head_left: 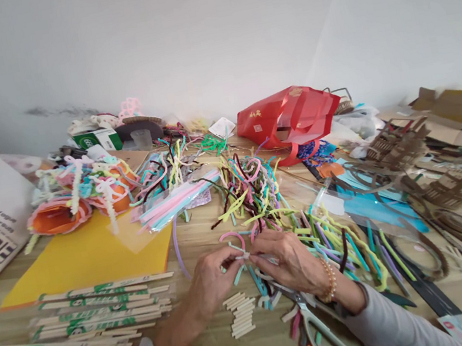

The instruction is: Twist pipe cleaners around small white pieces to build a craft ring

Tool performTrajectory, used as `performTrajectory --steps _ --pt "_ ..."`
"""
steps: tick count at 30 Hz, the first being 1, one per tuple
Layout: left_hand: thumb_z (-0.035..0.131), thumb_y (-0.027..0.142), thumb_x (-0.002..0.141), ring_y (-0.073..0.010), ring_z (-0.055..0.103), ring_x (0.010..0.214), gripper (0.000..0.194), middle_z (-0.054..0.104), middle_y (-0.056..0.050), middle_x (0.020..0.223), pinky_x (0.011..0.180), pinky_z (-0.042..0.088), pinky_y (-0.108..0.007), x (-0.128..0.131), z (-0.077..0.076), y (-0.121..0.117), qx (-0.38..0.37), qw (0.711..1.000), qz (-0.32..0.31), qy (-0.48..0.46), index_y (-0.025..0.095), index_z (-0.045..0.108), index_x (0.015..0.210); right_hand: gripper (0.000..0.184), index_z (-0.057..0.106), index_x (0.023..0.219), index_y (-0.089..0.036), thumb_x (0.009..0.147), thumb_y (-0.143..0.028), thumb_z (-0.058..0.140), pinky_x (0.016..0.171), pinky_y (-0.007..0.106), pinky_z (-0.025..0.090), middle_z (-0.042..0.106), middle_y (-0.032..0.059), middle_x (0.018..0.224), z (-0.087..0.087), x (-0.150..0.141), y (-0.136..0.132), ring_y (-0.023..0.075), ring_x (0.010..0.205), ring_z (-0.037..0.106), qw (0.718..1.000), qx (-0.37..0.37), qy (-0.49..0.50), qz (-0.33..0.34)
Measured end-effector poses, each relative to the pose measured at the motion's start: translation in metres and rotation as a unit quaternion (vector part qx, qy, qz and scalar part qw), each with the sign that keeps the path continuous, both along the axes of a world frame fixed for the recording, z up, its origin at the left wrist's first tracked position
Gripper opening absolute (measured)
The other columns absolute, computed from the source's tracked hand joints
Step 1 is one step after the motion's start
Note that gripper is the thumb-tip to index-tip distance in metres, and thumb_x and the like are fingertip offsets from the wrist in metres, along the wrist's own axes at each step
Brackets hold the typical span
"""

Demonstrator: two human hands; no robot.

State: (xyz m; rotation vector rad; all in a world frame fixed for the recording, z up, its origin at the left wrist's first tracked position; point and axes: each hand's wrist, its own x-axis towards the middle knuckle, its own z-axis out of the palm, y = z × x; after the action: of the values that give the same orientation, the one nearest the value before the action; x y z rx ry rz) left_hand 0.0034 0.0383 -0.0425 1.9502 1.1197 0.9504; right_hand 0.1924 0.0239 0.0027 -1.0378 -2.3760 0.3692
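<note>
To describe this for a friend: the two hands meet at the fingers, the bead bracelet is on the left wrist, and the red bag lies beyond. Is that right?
Not quite: the head view shows the bead bracelet on the right wrist, not the left. The left hand and right hand do meet, and the red bag lies beyond.

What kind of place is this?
Probably a craft worktable: pipe cleaners in many colours are heaped on it, with scissors and yellow paper sheet nearby.
</note>
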Motion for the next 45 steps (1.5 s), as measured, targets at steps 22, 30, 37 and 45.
performTrajectory --steps 22,30,37,45 --pt "0.076 0.029 0.068 -0.0088 0.056 0.051 0.023 0.064 -0.001 0.059 0.053 0.044 -0.020 0.003 -0.001 0.004 -0.410 0.810 -0.094 -0.408 0.011 0.063 0.069 0.017 0.057 0.085 -0.019 0.090 -0.014 0.042 0.076 0.028 0.039 0.057 0.0048 0.078 0.004 -0.011 -0.008 0.0176 0.081 0.050 0.998 0.062 0.001 -0.006" --pt "0.075 0.030 0.069 -0.0090 0.055 0.050 0.023 0.063 -0.001 0.056 0.051 0.042 -0.020 -0.001 0.003 0.005 -0.404 0.818 -0.120 -0.391 0.012 0.062 0.069 0.015 0.055 0.080 -0.018 0.090 -0.016 0.044 0.066 0.025 0.038 0.059 0.0036 0.077 -0.001 -0.005 -0.003 0.0149 0.072 0.052 0.999 0.036 0.032 0.004" --pt "0.072 0.032 0.071 -0.0078 0.051 0.045 0.024 0.060 0.001 0.051 0.049 0.041 -0.019 -0.011 0.006 0.011 -0.353 0.869 -0.183 -0.296 0.012 0.061 0.066 0.013 0.058 0.085 -0.018 0.090 -0.017 0.046 0.069 0.026 0.038 0.061 0.0050 0.081 0.004 0.000 -0.002 0.0167 0.078 0.053 0.999 0.028 -0.001 0.037" --pt "0.072 0.033 0.071 -0.0134 0.061 0.062 0.024 0.069 -0.005 0.070 0.063 0.049 -0.026 -0.008 0.009 0.008 -0.369 0.860 -0.190 -0.298 0.012 0.060 0.073 0.013 0.058 0.085 -0.019 0.091 -0.016 0.047 0.072 0.025 0.039 0.062 0.0040 0.084 0.007 0.003 -0.001 0.0156 0.080 0.054 0.998 -0.008 -0.008 0.055"
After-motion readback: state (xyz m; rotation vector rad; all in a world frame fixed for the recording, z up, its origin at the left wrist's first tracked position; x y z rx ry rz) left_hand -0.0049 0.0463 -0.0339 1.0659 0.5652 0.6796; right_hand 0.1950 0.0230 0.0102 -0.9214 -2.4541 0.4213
